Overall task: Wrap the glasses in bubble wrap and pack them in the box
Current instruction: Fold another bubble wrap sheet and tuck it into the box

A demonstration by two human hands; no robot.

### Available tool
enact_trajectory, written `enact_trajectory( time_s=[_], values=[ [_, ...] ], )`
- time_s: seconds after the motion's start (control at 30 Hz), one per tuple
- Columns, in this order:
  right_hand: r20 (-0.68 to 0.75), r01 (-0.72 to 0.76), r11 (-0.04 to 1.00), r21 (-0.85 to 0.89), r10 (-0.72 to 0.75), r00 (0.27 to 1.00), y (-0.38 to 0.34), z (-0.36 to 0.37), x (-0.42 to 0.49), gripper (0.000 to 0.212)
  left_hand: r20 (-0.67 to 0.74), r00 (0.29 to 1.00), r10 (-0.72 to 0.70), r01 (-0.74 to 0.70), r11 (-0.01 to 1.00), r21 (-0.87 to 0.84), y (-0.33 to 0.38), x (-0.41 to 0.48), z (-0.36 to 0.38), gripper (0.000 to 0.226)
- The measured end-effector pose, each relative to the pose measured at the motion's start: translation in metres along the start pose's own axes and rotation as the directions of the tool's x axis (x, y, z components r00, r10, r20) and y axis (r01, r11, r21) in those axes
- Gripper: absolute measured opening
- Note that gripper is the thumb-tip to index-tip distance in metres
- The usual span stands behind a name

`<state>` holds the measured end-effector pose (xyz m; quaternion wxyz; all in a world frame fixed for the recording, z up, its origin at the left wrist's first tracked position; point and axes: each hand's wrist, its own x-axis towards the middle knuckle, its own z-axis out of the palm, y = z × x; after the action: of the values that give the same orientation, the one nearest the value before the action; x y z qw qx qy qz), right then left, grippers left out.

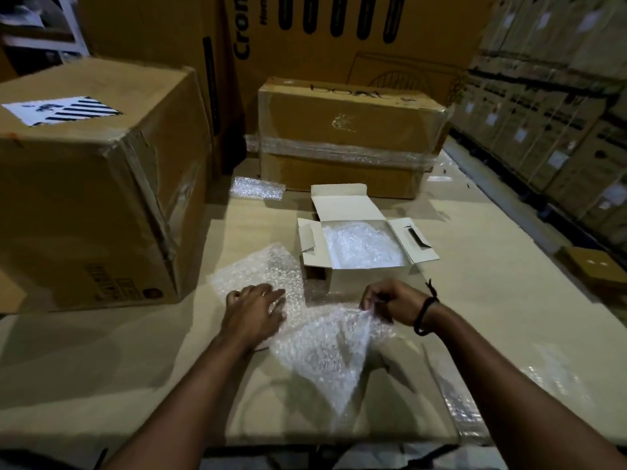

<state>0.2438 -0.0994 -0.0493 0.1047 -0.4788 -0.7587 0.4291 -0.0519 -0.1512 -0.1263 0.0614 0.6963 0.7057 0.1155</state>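
Note:
A sheet of bubble wrap (319, 347) lies on the cardboard work surface in front of me. My left hand (254, 310) rests flat on its left part with fingers spread. My right hand (390, 301) pinches the sheet's right corner and lifts it off the surface. Just beyond stands a small white box (369, 278) with its flaps open; bubble-wrapped contents (359, 244) fill its inside. No bare glass is visible.
A large brown carton (88, 184) stands at the left and a taped carton (346, 137) behind the white box. A loose piece of bubble wrap (256, 188) lies between them. Stacked cartons (549, 96) line the right side. A small brown box (593, 269) sits at the right edge.

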Motion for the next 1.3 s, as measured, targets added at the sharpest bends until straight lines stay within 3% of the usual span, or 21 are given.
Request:
enact_trajectory(
  time_s=[0.1, 0.17, 0.23, 0.3, 0.43, 0.6, 0.7, 0.8, 0.9, 1.03, 1.1, 1.2, 1.3],
  values=[
    [-0.089, -0.094, 0.992, 0.086, 0.102, 0.991, 0.018, -0.010, -0.001, 0.036, -0.066, 0.998, -0.014, 0.016, 1.000, 0.023, 0.016, -0.004, 0.004, 0.023],
    [-0.196, -0.137, 0.958, 0.251, 0.189, 0.962, 0.028, -0.010, 0.002, 0.034, -0.098, 0.994, -0.045, 0.047, 0.999, 0.024, 0.023, -0.005, 0.002, 0.018],
    [-0.281, -0.149, 0.863, 0.483, 0.314, 0.907, 0.041, -0.008, 0.001, 0.035, -0.137, 0.988, -0.075, 0.077, 0.997, 0.007, 0.032, -0.008, -0.001, 0.013],
    [-0.260, -0.182, 0.774, 0.606, 0.410, 0.875, 0.055, -0.007, -0.005, 0.039, -0.173, 0.978, -0.117, 0.114, 0.993, -0.027, 0.043, -0.012, -0.002, 0.011],
    [-0.084, -0.304, 0.814, 0.495, 0.393, 0.915, 0.069, -0.003, -0.023, 0.044, -0.255, 0.952, -0.169, 0.162, 0.986, -0.047, 0.062, -0.022, 0.006, 0.015],
    [-0.234, -0.279, 0.851, 0.445, 0.411, 0.881, 0.095, -0.039, -0.037, 0.021, -0.326, 0.929, -0.178, 0.187, 0.982, -0.003, 0.098, -0.033, 0.012, 0.008],
    [-0.299, -0.337, 0.925, 0.175, 0.376, 0.877, 0.120, -0.081, -0.043, 0.020, -0.336, 0.929, -0.154, 0.176, 0.984, 0.036, 0.131, -0.039, 0.015, 0.006],
    [-0.299, -0.373, 0.920, -0.118, 0.325, 0.897, 0.140, -0.115, -0.041, 0.026, -0.310, 0.945, -0.105, 0.126, 0.991, 0.047, 0.166, -0.044, 0.023, 0.012],
    [-0.369, -0.340, 0.926, -0.161, 0.263, 0.892, 0.151, -0.128, -0.039, 0.028, -0.253, 0.963, -0.090, 0.113, 0.991, 0.076, 0.194, -0.045, 0.033, 0.015],
    [-0.394, -0.276, 0.958, -0.075, 0.226, 0.891, 0.163, -0.120, -0.052, 0.068, -0.196, 0.968, -0.158, 0.170, 0.984, 0.046, 0.205, -0.050, 0.042, 0.047],
    [-0.493, -0.319, 0.945, -0.077, 0.242, 0.836, 0.175, -0.116, -0.064, 0.081, -0.132, 0.974, -0.182, 0.185, 0.983, 0.016, 0.202, -0.054, 0.042, 0.068],
    [-0.602, -0.560, 0.823, -0.095, 0.400, 0.691, 0.188, -0.110, -0.086, 0.077, 0.016, 0.983, -0.185, 0.185, 0.983, -0.008, 0.190, -0.061, 0.042, 0.089],
    [-0.543, -0.679, 0.722, -0.133, 0.521, 0.659, 0.189, -0.101, -0.096, 0.060, 0.182, 0.957, -0.228, 0.220, 0.973, 0.063, 0.179, -0.065, 0.045, 0.075]
  ],
)
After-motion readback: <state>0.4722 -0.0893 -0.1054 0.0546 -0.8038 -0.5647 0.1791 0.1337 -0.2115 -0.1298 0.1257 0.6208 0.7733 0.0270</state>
